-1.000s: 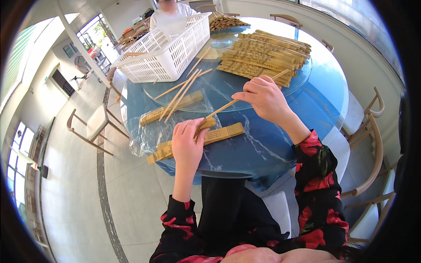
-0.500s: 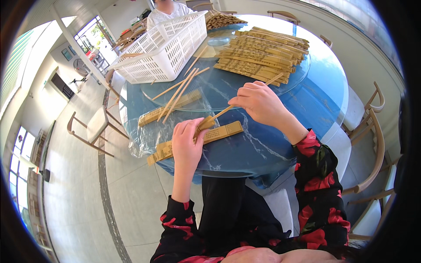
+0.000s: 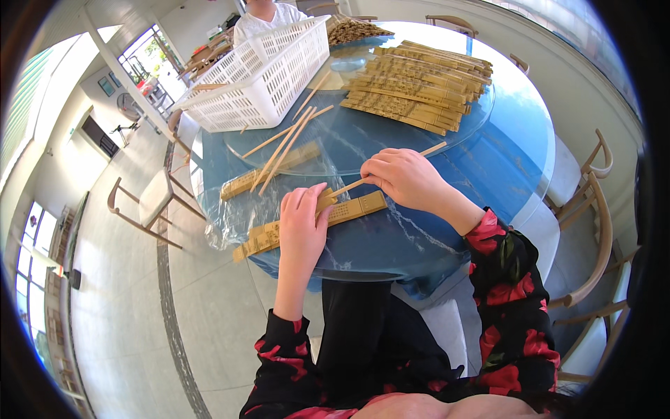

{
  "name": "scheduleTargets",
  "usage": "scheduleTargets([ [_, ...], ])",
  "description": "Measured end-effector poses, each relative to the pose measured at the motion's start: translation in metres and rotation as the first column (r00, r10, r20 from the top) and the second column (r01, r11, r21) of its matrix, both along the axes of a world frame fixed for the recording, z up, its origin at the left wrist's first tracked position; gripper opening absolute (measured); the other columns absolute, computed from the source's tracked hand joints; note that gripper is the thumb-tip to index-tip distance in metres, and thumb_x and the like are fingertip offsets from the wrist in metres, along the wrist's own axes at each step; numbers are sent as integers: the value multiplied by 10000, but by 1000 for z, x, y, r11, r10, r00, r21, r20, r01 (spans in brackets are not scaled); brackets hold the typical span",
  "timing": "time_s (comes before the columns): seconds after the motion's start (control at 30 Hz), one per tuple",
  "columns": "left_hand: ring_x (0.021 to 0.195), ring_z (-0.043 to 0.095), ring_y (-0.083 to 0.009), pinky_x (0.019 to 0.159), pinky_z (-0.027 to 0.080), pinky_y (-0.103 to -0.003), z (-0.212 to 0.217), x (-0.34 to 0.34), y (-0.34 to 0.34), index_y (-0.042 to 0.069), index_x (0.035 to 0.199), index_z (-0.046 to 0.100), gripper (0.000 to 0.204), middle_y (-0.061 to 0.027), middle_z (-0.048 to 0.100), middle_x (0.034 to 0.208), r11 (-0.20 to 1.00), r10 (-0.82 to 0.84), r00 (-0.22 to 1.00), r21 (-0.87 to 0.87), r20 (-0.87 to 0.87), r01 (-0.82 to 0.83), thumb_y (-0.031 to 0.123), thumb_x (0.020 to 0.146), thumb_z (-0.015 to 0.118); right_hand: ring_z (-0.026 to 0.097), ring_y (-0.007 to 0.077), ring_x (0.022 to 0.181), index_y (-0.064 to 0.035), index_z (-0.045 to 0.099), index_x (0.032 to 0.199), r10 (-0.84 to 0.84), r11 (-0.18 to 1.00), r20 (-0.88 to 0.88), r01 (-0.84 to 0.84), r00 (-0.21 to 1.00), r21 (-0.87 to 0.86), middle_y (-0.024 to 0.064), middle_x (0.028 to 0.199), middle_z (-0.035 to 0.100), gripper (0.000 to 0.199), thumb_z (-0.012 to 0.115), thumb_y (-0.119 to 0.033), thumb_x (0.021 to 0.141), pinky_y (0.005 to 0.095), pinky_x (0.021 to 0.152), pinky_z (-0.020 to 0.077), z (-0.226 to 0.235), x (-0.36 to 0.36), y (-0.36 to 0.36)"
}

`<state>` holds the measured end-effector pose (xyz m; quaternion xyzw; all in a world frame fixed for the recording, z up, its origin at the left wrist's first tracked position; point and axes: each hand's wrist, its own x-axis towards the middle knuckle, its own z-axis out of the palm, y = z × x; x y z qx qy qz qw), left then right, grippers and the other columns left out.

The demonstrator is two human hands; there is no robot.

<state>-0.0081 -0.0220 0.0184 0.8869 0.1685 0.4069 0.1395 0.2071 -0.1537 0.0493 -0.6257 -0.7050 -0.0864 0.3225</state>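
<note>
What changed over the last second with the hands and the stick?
The right hand came down toward the left hand, bringing the thin stick to the flat bamboo strip. The left hand stayed pressed on that strip. The white basket and the stacked strips kept their places.

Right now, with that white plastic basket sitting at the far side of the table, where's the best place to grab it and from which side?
Probably the basket's top rim on its near long wall. It lies tilted, the open mouth turned up and leftward, so the rim gives a clear edge. Come from the left hand's side; loose sticks lie in front of it, and fingers can also hook through the slotted wall.
</note>
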Motion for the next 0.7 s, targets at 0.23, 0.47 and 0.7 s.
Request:
scheduleTargets([
  [0.23,971,580,-318,893,506,-432,-1,1,1,56,1202,699,383,-86,602,986,990,-53,992,121,-116,67,-39,832,694,669,316,963,-81,652,1011,7,999,84,-11,996,43,80,949,682,106,679,-119,916,443,831,526,-7,-14,4],
  [0.47,976,580,-319,907,488,-442,-5,2,2,64,1212,710,328,-91,617,972,986,-32,988,157,-153,56,9,892,659,679,318,989,-90,656,1034,-7,1000,111,6,994,4,87,968,692,122,667,-126,918,439,831,539,-16,-19,7],
  [0.7,1120,597,-293,1011,460,-457,3,5,-6,84,1369,662,511,-66,656,1103,965,-50,983,246,-175,93,143,871,763,686,316,991,-86,653,1026,17,1000,68,-18,998,9,96,976,700,122,665,-133,914,451,837,548,-25,-28,10],
])
